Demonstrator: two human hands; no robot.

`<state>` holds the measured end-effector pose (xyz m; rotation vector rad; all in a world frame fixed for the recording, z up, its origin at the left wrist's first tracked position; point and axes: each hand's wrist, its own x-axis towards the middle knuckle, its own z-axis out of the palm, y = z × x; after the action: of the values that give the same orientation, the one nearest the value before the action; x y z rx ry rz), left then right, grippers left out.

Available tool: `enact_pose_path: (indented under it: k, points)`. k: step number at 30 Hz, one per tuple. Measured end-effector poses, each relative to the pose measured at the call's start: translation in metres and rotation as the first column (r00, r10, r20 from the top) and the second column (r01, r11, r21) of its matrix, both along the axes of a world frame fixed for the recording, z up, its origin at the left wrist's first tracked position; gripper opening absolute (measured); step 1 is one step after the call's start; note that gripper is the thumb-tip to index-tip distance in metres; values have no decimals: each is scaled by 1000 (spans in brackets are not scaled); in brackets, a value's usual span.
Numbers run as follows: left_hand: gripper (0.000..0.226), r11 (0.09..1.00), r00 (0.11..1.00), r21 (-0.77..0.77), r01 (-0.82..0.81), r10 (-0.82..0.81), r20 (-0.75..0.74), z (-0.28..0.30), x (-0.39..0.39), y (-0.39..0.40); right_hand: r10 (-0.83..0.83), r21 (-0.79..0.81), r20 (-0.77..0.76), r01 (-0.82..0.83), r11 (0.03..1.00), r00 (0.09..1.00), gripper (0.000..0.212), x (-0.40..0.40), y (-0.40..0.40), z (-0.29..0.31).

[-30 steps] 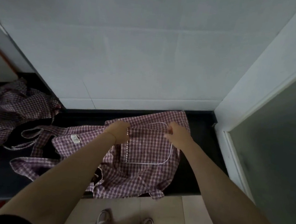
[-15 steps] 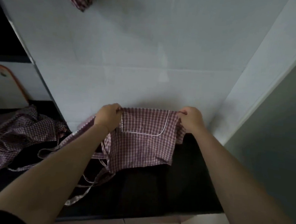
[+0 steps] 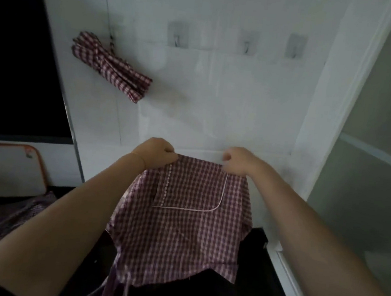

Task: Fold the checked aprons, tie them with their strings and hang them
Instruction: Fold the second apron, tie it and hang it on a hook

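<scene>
The left hand [image 3: 157, 152] and right hand [image 3: 237, 160] each pinch a top corner of the apron [image 3: 179, 229], holding it up before the wall [image 3: 218, 102], its hem over the dark desk [image 3: 260, 285]. A tied apron bundle [image 3: 109, 64] hangs near three bare hooks [image 3: 247, 43]. Another apron [image 3: 3, 224] lies left, dim and cut off.

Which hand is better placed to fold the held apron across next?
Probably the right hand: it pinches the apron corner on the pocket side; the left hand can hold its corner.
</scene>
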<state>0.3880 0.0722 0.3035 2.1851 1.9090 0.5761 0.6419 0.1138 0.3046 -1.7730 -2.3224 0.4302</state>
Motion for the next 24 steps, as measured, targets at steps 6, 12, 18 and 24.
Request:
enact_pose_path:
  k: [6,12,18,24]
  points:
    - [28,985,973,95,145,-124,-194,23,33,-4,167,-63,-276,-191,980,947,12,-34,-15,-25]
    - [39,971,973,239,9,47,-226,30,15,-2,-66,-298,-158,16,954,985,8,-1,-4,-83]
    - [36,914,857,-340,-220,14,-516,17,-6,0,-156,-385,-51,125,914,986,27,25,4,-74]
    - [73,585,873,-717,-379,-30,-486,-1,-29,-16,-209,-750,-210,-21,661,955,21,34,-1,-51]
